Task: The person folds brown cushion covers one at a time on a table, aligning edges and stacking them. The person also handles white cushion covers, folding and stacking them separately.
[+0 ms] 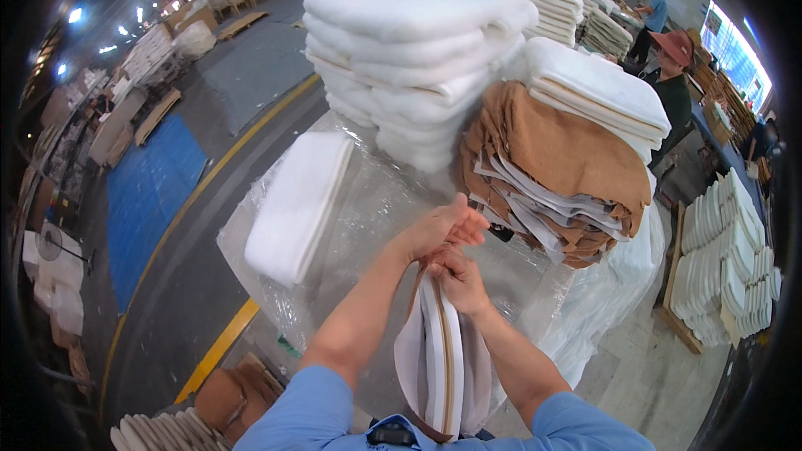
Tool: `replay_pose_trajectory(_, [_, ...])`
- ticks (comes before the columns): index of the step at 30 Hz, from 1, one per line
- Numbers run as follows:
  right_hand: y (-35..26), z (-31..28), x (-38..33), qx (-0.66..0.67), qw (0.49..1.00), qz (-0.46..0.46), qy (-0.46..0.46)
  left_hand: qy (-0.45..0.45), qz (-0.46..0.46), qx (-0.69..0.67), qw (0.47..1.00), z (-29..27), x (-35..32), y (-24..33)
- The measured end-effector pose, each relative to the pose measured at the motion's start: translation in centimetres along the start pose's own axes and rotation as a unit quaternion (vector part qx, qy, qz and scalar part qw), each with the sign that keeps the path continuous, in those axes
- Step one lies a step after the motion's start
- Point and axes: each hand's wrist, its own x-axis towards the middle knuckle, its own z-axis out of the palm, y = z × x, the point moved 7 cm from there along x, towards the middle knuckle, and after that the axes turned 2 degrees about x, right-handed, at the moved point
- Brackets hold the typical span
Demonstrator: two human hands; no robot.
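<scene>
We are working at the far end of a fabric cover, which hangs in front of our body below the hands, its pale side outward and a tan zip running down its white band. Our right hand has its fingers curled together and seems clamped on the cover's top end, though the exact pinch is hidden under the knuckles. Our left hand crosses just above it, fingers loosely bent and slightly apart; we cannot tell whether it grips any cloth. We judge the step in hand to be handling the zip's end, perhaps straightening or opening it. The next move, we think, calls for a steady hold with the right and a close pinch by the left, keeping loose cloth out of the zip. Beyond the hands, on the plastic sheet, a white pad lies to the left, a tall pile of padding stands behind, and brown covers are heaped at right.
</scene>
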Motion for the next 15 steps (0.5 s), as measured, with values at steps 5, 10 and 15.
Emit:
replay_pose_trajectory(5, [0.5,0.0,-1.0,0.042,0.998,0.037,0.008,-0.038,-0.020,0.022,0.999,1.1,-0.3,-0.7])
replay_pose_trajectory(10, [-0.6,0.2,-0.8,0.007,1.000,0.026,0.011,0.091,0.104,-0.064,0.988,-1.6,-1.6,-1.0])
replay_pose_trajectory(15, [-3.1,-2.1,-2.8,-0.088,0.996,-0.015,-0.002,0.231,0.101,-0.002,0.968,-2.4,-4.2,-5.5])
